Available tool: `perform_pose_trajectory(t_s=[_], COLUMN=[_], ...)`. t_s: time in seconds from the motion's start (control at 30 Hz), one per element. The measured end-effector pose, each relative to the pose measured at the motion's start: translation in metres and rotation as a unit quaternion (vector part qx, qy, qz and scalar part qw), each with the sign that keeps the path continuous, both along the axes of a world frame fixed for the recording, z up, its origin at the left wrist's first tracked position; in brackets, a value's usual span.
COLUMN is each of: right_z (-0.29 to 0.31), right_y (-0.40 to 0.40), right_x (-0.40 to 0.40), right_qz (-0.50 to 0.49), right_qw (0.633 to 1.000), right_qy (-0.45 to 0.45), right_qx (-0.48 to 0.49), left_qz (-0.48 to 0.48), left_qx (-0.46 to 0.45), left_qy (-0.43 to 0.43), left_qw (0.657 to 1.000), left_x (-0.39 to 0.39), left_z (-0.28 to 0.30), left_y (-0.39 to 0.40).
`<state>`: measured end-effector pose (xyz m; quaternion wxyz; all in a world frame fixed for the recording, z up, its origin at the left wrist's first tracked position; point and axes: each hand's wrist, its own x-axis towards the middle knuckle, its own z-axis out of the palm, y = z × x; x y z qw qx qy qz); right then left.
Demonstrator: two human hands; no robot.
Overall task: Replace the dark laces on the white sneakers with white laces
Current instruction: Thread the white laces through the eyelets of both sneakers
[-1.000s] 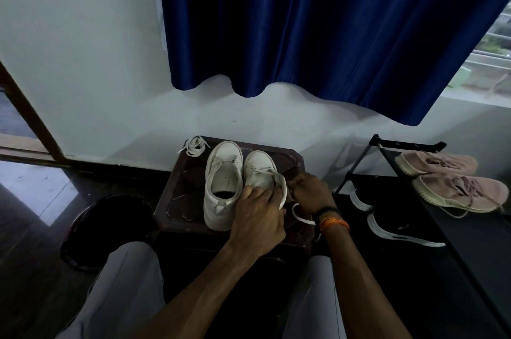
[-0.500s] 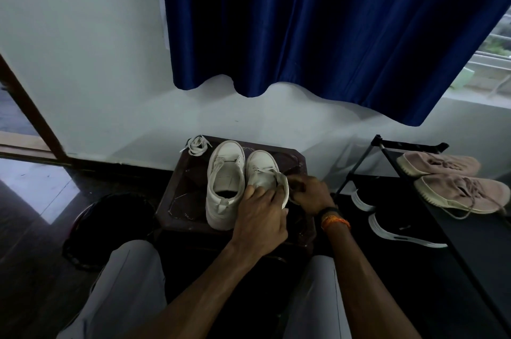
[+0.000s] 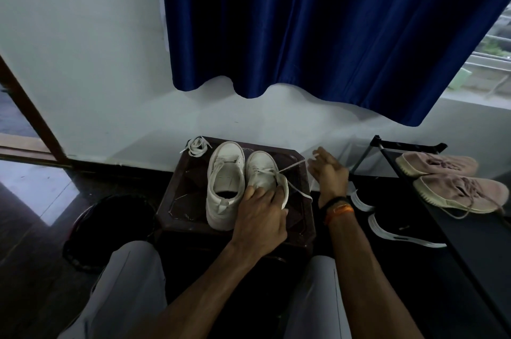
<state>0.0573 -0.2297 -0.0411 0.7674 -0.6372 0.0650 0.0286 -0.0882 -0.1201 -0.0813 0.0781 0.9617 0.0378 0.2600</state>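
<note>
At frame centre two sneakers (image 3: 225, 186) sit side by side on a stool (image 3: 177, 200), a loose lace bundle (image 3: 197, 145) at its upper-left corner, a shoe rack (image 3: 456, 228) at right, a curtain (image 3: 318, 20) above.

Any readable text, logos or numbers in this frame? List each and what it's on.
None readable.
White sneakers: no brand mark or print visible.
Pink shoes on the black rack: no legible label.
Dark shoe beside the stool: a small pale mark, too small to read.
</note>
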Motion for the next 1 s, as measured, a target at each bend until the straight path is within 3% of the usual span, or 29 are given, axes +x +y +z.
perform_pose_trajectory(t_s=[0.07,0.13,0.37,0.43,0.47,0.53,0.6,0.7,0.83,0.9,1.0], right_z=[0.013,0.027,0.090,0.105,0.111,0.119,0.123,0.123,0.115,0.108,0.094], right_y=[0.005,0.010,0.039,0.048,0.051,0.057,0.060,0.061,0.058,0.054,0.040], right_x=[0.001,0.002,-0.004,-0.010,-0.014,-0.022,-0.030,-0.040,-0.052,-0.053,-0.051], right_qz=[-0.013,-0.012,0.076,0.131,0.166,0.233,0.282,0.338,0.391,0.405,0.387], right_qw=[0.995,0.992,0.983,0.974,0.968,0.951,0.934,0.917,0.905,0.898,0.909], right_qy=[0.001,-0.017,-0.150,-0.180,-0.190,-0.200,-0.211,-0.203,-0.166,-0.165,-0.128], right_qx=[0.094,0.127,0.078,0.039,0.016,-0.035,-0.067,-0.061,-0.029,-0.046,-0.092], left_qz=[-0.001,-0.002,-0.029,-0.043,-0.053,-0.060,-0.004,0.028,-0.063,-0.095,-0.066], left_qx=[0.000,-0.001,-0.031,-0.093,-0.165,-0.343,-0.481,-0.688,-0.833,-0.855,-0.862], left_qy=[-0.001,-0.005,-0.014,-0.030,-0.036,-0.038,-0.044,-0.013,0.037,0.052,0.013], left_qw=[1.000,1.000,0.999,0.994,0.984,0.937,0.875,0.726,0.548,0.507,0.502], left_x=[-0.001,-0.002,-0.003,-0.002,-0.001,0.004,0.018,0.034,0.045,0.047,0.050], left_z=[0.001,0.003,0.006,0.011,0.018,0.039,0.053,0.082,0.128,0.145,0.159], left_y=[0.000,0.000,0.003,0.006,0.007,0.013,0.028,0.054,0.070,0.080,0.102])
